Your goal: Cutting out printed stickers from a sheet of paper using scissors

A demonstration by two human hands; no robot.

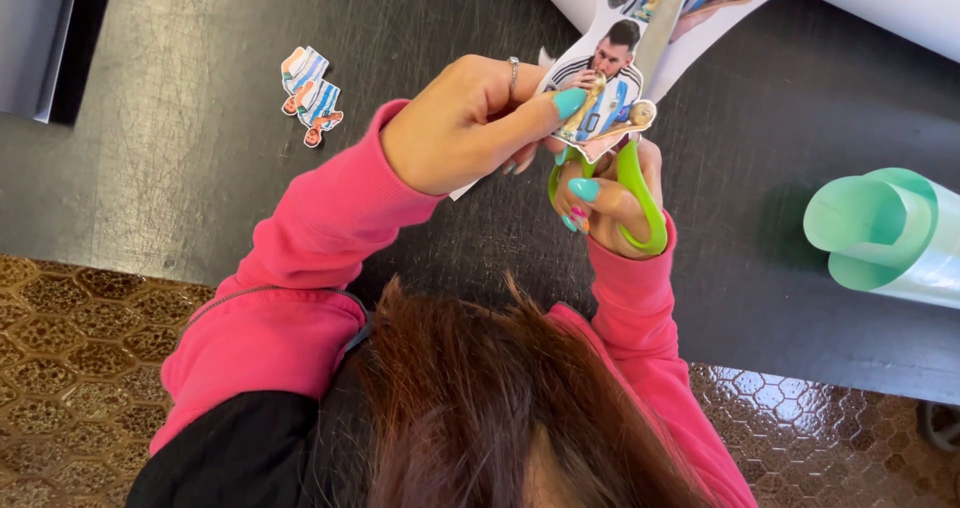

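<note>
One pair of scissors [628,183] with green handles, one printed paper sheet [640,38], one finished cut-out [311,95] and one roll of green paper [890,233] are counted on the dark table [200,188]. The sheet, white with coloured figures of footballers in striped shirts, is pinched at centre by the left hand [465,123], fingers closed on it. The scissors are gripped by the right hand [610,203], fingers curled through the handles, just at 4 o'clock of the left. The cut-out lies at 10 o'clock, the roll at 3 o'clock

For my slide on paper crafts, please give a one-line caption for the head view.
Left hand holds a printed sheet while right hand works green scissors around a figure.
</note>
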